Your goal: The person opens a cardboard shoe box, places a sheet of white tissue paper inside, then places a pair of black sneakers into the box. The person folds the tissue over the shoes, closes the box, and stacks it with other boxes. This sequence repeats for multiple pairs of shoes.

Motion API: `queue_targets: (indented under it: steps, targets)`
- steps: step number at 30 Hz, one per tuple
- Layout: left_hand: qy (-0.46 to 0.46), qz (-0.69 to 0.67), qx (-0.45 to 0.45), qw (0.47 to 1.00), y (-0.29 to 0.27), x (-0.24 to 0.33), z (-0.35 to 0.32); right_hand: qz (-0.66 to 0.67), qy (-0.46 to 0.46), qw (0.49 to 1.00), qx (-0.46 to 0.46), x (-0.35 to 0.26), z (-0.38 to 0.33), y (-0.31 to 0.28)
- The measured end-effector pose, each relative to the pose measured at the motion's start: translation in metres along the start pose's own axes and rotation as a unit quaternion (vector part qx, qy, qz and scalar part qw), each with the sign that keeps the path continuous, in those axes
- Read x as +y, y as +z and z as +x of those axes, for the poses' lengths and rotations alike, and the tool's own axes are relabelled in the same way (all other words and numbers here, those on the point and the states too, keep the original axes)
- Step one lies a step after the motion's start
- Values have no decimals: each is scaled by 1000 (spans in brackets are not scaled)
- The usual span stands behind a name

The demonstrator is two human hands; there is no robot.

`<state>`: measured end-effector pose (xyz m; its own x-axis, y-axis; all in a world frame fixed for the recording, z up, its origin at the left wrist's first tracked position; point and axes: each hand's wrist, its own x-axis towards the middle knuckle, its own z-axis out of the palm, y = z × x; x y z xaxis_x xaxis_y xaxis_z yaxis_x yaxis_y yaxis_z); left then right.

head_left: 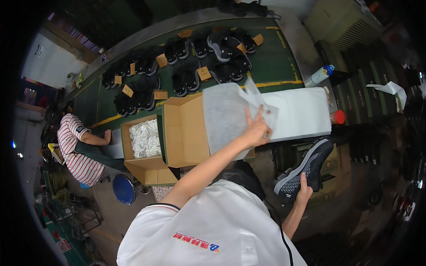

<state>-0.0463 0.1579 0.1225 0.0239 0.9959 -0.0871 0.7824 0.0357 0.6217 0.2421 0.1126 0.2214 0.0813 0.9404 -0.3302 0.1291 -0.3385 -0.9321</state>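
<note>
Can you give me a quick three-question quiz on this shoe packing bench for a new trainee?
1. True or false: the left hand grips a sheet of white tissue paper over the open cardboard box.
2. What does the right hand hold? A) a dark sneaker with a grey sole B) a plastic bottle C) a roll of tape
3. Fill in: the pairs of dark shoes on the green table surface each carry a brown ____ tag.

Key: 1 true; 2 A, the sneaker; 3 cardboard.
</note>
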Motion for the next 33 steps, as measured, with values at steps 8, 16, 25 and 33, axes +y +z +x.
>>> queue_targets:
  steps: [8,16,25,33]
  targets:
    - [-12,-427,-128,895,94,21,74,-178,-220,938,-198,-30,-11,-50]
    - [130,-704,-434,547,22,32,-8,-563,-491,615,-254,-150,-15,-16]
    - [29,-547,121,828,20,-1,-123,-34,-194,903,-383,16,27,118]
    - [-229,125,178,949,-3,-99,-116,-359,-320,814,-327,49,49,229]
